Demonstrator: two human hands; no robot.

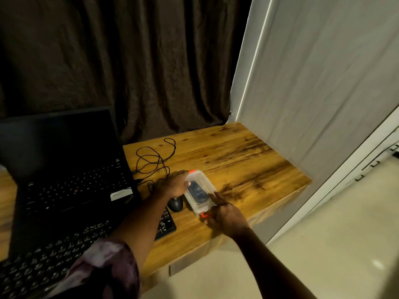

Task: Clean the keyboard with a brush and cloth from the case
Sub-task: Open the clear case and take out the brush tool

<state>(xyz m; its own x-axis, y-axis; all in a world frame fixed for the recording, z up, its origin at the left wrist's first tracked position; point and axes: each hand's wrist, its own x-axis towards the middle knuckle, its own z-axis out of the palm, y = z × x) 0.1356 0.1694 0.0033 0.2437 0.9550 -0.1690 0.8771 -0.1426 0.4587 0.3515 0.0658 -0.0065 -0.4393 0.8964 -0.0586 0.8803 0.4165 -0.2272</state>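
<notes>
A clear plastic case with orange clasps at both ends lies on the wooden desk, dark items visible through its lid. My left hand grips the case's far left side, thumb on the lid. My right hand holds the near end, fingers curled at the orange clasp, index finger along the case's right edge. A black keyboard lies at the near left, partly hidden under my left arm. Brush and cloth cannot be made out.
An open black laptop stands at the left. A black mouse sits just left of the case, its cable coiled behind. Dark curtains hang behind the desk; a white wall lies to the right. The desk's right edge drops to a pale floor.
</notes>
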